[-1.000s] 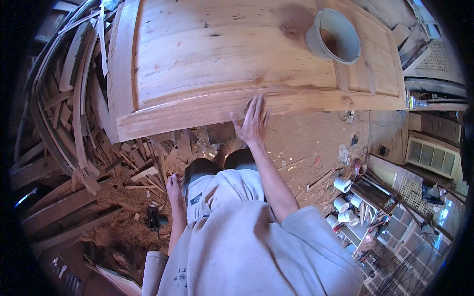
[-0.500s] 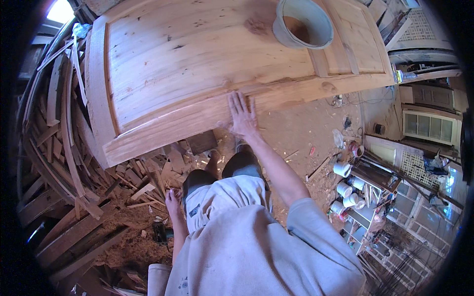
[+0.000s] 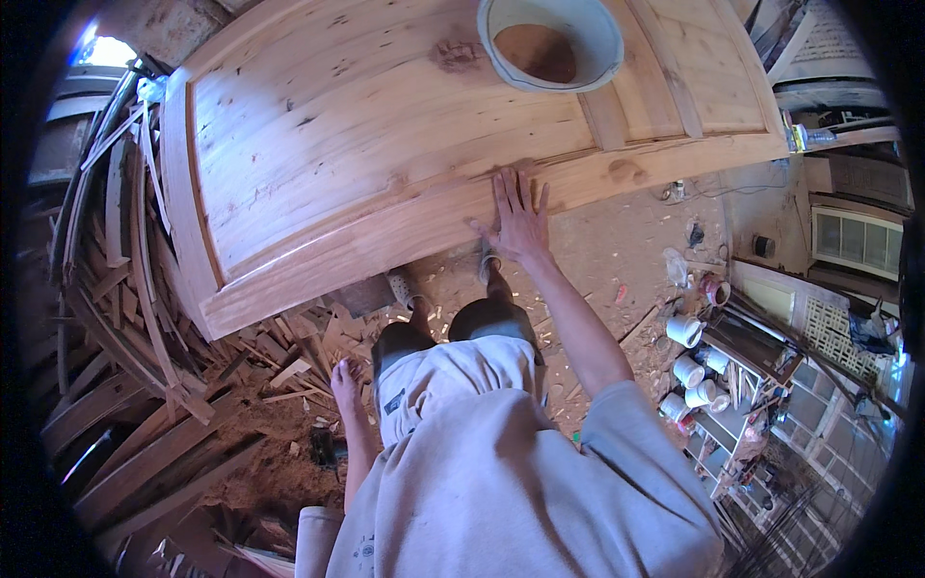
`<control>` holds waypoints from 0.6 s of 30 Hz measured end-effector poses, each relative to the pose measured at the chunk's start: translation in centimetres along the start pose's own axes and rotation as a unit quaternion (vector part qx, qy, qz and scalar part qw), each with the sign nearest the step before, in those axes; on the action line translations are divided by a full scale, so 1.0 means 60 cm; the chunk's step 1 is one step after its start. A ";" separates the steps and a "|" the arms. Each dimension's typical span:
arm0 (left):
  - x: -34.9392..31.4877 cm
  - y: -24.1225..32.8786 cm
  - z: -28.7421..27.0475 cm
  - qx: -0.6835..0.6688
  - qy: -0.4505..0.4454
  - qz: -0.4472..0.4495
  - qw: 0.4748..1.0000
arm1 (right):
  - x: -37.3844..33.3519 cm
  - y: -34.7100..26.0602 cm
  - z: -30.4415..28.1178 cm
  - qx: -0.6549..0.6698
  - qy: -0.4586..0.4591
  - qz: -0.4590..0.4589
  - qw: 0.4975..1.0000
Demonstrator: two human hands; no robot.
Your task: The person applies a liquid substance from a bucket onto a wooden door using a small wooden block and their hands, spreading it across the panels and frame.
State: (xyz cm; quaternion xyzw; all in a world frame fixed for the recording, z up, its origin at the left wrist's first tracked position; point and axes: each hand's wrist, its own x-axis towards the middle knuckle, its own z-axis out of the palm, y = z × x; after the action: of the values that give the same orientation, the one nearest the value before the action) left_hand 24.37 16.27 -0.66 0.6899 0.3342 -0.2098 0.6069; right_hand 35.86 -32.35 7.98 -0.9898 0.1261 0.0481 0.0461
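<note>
A large pale wooden panelled door (image 3: 337, 125) lies flat in front of me, its raised rails framing broad panels. My right hand (image 3: 521, 223) rests palm down on the near rail, fingers spread and pointing away from me. My left hand (image 3: 346, 380) hangs low by my left side, apart from the door. Its fingers look loosely curled, and nothing shows in them. On the far right half of the door stands a whitish bucket (image 3: 602, 53) with brown material in the bottom.
Scrap boards and offcuts (image 3: 125, 260) are heaped on the left, beside sawdust (image 3: 270, 458). To the right, white tubs (image 3: 686, 330) crowd a low shelf (image 3: 718, 433). A small container (image 3: 798, 138) sits by the door's right end. Wood chips litter the floor (image 3: 588, 260).
My right hand has slid to the right along the near rail, still flat with fingers spread. The view has shifted a little. My left hand stays hanging at my side.
</note>
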 end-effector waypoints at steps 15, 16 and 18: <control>-0.112 0.054 0.282 0.058 -0.029 0.003 0.998 | 0.023 0.143 -0.014 0.046 -0.023 0.044 0.998; -0.113 0.055 0.291 0.058 -0.027 0.004 0.998 | 0.025 0.154 -0.015 0.042 -0.016 0.047 0.998; -0.116 0.058 0.306 0.034 -0.011 -0.004 0.999 | 0.026 0.171 -0.019 0.039 -0.008 0.049 0.998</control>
State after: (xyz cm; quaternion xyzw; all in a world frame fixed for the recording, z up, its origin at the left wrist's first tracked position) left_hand 24.19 -3.25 3.35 0.7060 0.3234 -0.2311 0.5861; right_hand 34.87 -42.76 8.10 -0.9794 0.1761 0.0535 0.0829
